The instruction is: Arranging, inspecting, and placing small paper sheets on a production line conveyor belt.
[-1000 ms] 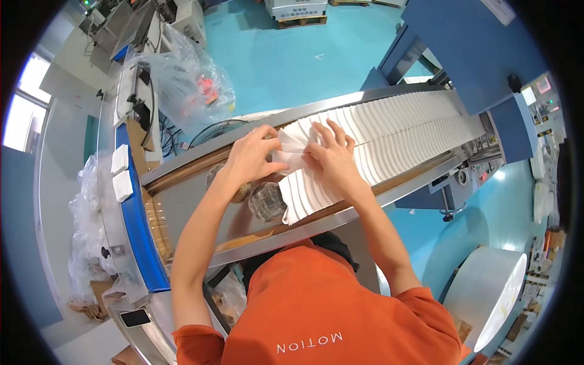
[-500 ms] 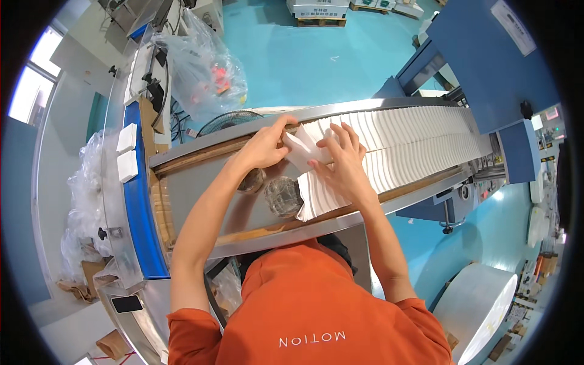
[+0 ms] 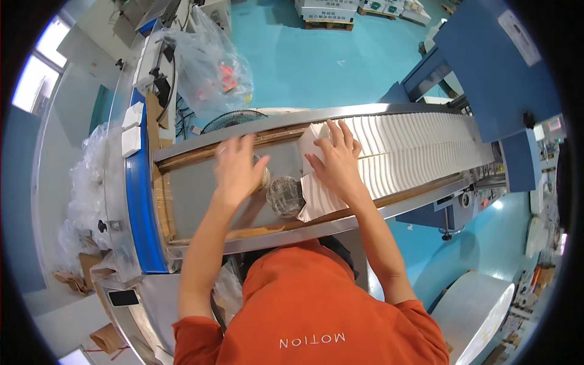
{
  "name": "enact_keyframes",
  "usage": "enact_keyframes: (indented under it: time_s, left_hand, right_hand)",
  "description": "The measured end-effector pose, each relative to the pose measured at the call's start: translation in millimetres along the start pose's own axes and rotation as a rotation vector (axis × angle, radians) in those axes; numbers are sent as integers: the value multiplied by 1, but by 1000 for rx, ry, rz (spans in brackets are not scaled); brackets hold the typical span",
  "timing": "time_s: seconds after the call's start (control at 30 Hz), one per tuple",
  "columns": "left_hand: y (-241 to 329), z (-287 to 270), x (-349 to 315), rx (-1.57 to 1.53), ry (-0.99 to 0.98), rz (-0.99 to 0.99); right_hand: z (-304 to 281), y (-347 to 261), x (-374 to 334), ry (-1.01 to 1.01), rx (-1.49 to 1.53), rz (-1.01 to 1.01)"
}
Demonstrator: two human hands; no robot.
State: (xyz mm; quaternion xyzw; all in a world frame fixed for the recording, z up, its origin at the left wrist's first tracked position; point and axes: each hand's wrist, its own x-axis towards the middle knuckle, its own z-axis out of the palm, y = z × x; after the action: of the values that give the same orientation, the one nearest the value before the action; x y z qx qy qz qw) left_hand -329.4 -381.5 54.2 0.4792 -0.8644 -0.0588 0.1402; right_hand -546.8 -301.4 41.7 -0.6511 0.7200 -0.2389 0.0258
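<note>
Two long rows of white folded paper sheets (image 3: 401, 146) stand on edge, packed face to face along a metal trough (image 3: 201, 198). At the left end of the far row, my right hand (image 3: 337, 161) rests with spread fingers on the front sheets. My left hand (image 3: 237, 173), slightly blurred, is over the bare trough floor, apart from the paper, fingers spread and holding nothing. A round, tape-wrapped block (image 3: 285, 196) sits against the end of the near row. A second round block (image 3: 264, 173) is partly hidden behind my left hand.
Wooden strips (image 3: 274, 228) line the trough's sides. A blue machine (image 3: 493, 61) stands at its right end. Beyond the far edge are a fan (image 3: 234, 120) and a clear plastic bag (image 3: 213, 67). White paper stacks (image 3: 131, 141) sit on a blue ledge (image 3: 143, 213) at left.
My left hand has let go of the white paper at the far row's end and moved left and nearer. My right hand stays there; the end sheets now stand more upright against the row.
</note>
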Motion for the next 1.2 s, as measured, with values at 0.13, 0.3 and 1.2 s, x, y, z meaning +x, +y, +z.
enact_keyframes:
  time_s: [0.13, 0.3, 1.2]
  left_hand:
    - [7, -12, -2, -317, -289, -326]
    - [39, 20, 24, -726, -256, -307]
    - [443, 147, 67, -302, 98, 692]
  right_hand:
    - [11, 5, -1, 49, -2, 40]
    - [-16, 0, -23, 96, 171, -27]
    - [-193, 360, -134, 286, 350, 78]
